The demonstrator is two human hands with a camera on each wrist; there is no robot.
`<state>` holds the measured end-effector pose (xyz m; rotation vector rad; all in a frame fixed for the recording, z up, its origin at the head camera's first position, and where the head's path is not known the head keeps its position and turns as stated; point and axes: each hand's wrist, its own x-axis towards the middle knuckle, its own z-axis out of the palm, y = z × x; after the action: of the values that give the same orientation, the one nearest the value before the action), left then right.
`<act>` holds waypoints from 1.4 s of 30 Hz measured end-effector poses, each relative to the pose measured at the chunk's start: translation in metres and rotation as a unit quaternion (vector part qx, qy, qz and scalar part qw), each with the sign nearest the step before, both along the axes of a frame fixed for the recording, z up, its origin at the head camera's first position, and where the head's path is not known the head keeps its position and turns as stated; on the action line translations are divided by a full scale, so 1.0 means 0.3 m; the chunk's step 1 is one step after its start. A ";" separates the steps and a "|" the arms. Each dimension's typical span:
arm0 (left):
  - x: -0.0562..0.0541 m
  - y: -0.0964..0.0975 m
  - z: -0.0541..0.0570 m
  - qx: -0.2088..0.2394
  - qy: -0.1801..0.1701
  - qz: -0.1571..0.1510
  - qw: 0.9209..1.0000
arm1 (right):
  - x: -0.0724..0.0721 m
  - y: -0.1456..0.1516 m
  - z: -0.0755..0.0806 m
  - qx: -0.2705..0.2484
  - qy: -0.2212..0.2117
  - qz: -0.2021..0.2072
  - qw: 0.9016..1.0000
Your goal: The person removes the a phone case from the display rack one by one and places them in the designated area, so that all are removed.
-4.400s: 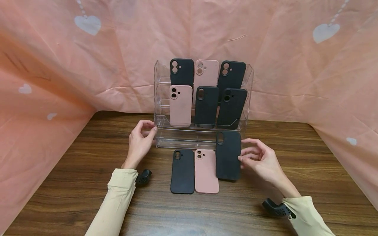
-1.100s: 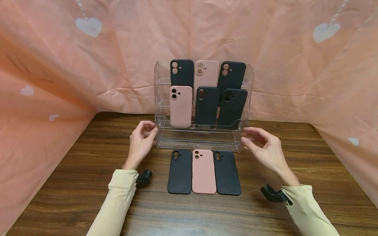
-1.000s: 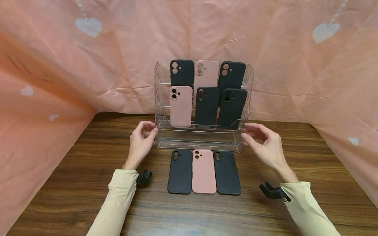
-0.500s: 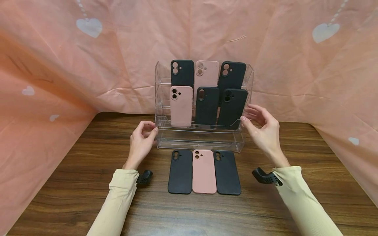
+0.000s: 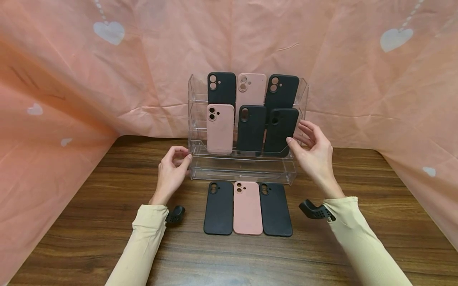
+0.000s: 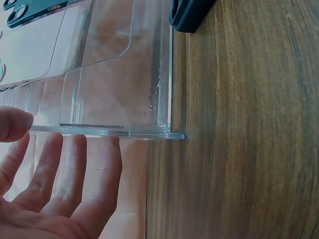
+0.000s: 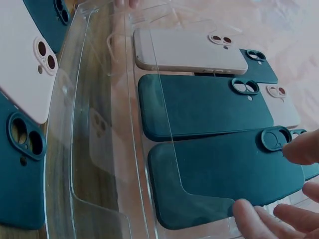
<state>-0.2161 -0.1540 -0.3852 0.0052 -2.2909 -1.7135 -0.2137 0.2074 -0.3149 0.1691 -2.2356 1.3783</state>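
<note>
In the head view, a clear acrylic tiered stand (image 5: 247, 163) holds black and pink phone cases in two rows. My left hand (image 5: 171, 171) holds the stand's left side low down, its fingertips along the side wall (image 6: 99, 133) in the left wrist view. My right hand (image 5: 315, 155) is at the right black phone case (image 5: 280, 131) of the lower row, thumb in front and fingers at its right edge. Beside that case stand another black case (image 5: 251, 129) and a pink case (image 5: 220, 129). The right wrist view shows my thumb (image 7: 304, 149) overlapping its camera ring.
A black case (image 5: 218, 208), a pink case (image 5: 247, 208) and a second black case (image 5: 276, 209) lie side by side on the wooden table (image 5: 229, 258). The stand's bottom tier is in front of the rows. A pink heart-patterned cloth (image 5: 157, 51) hangs close behind.
A black case went from my right hand onto the table, right of the pink one. That hand then rose to the upright right black case, which has shifted slightly left. My left hand stays put.
</note>
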 end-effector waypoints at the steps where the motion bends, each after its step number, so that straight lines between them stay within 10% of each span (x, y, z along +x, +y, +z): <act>1: 0.000 0.000 -0.001 0.000 -0.002 0.000 1.000 | -0.003 -0.001 0.000 0.005 -0.002 -0.003 1.000; 20: 0.001 0.002 0.001 -0.006 -0.004 0.001 1.000 | -0.059 -0.010 0.024 0.024 0.007 -0.079 0.997; 42: 0.003 0.002 0.003 0.000 -0.007 -0.001 1.000 | -0.072 -0.006 0.066 -0.047 0.082 0.029 0.995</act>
<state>-0.2152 -0.1534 -0.3843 0.0145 -2.3012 -1.7195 -0.2352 0.2054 -0.2952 0.3050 -2.0418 1.4417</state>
